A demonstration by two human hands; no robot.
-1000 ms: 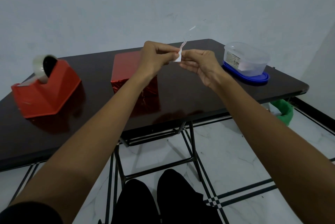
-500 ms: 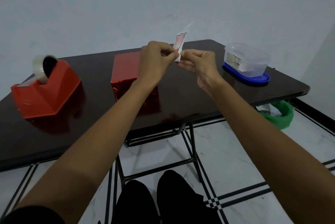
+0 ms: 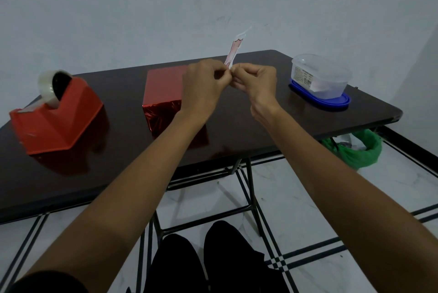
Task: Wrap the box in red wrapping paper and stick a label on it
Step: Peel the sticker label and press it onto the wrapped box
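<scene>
1. Both hands meet in the air above the table. The left hand [image 3: 201,84] and the right hand [image 3: 254,79] each have curled fingers, and their fingertips pinch the bottom end of the label [image 3: 233,52].
2. The label is a thin little strip. It stands up from the fingertips and leans a bit to the right. It looks very light and bendy, so I think it will flop, curl or tear easily. One side should be sticky, so it is best held by the edges.
3. A pale wisp shows at its top. It may be backing peeling off, but it is too faint to tell.
4. The box [image 3: 163,86] sits on the table [image 3: 118,162] behind the left hand, already covered in shiny red paper. It looks stiff enough to press the label onto.
5. A red tape holder [image 3: 57,115] stands far to the left. A clear tub [image 3: 320,77] sits on a blue lid to the right.
</scene>
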